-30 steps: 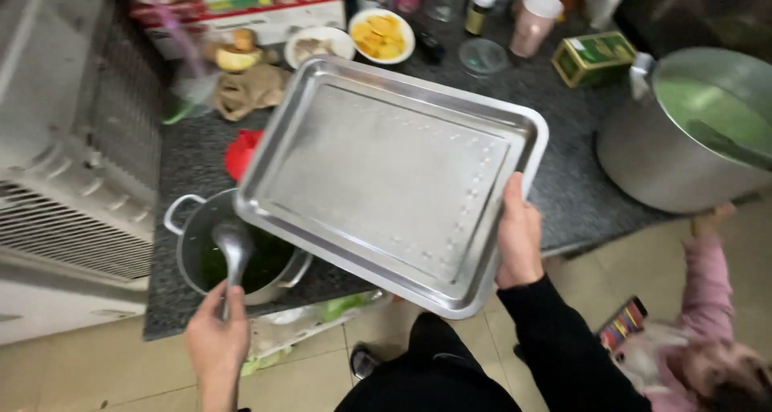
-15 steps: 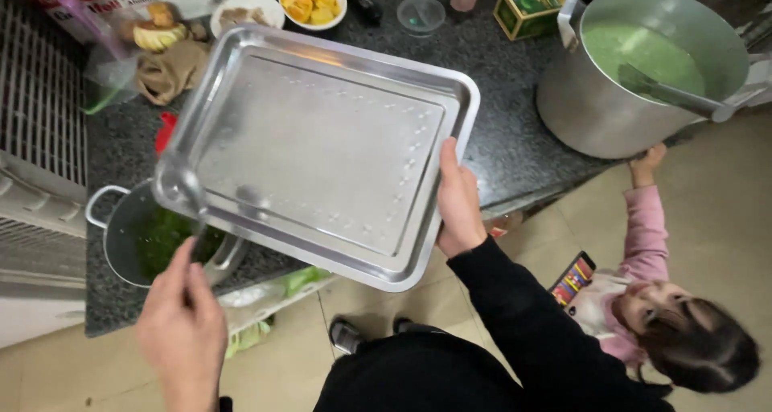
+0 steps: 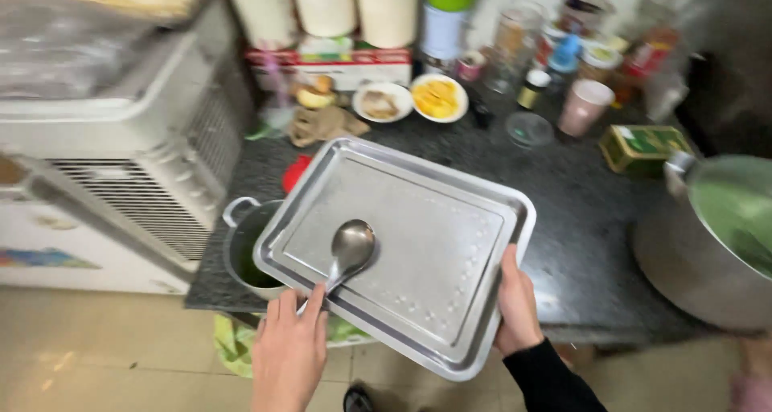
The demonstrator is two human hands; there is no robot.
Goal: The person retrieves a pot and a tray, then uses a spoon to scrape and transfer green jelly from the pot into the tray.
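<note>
1. The steel tray [image 3: 418,251] is gripped at its near right rim by the right hand [image 3: 517,307] and held tilted over the counter [image 3: 579,211].
2. The ladle [image 3: 347,253] is grasped by the left hand [image 3: 289,352], its handle running from the hand up and right, its bowl resting on the tray's left half, just beside the small pot [image 3: 245,247].

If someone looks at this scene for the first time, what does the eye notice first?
First comes the large shiny steel tray, held tilted above the dark counter in the middle of the view. The right hand grips its near right edge, while the left hand holds a metal spoon whose bowl lies over the tray's left part. After that, the big pot of pale green liquid at the right edge stands out.
</note>
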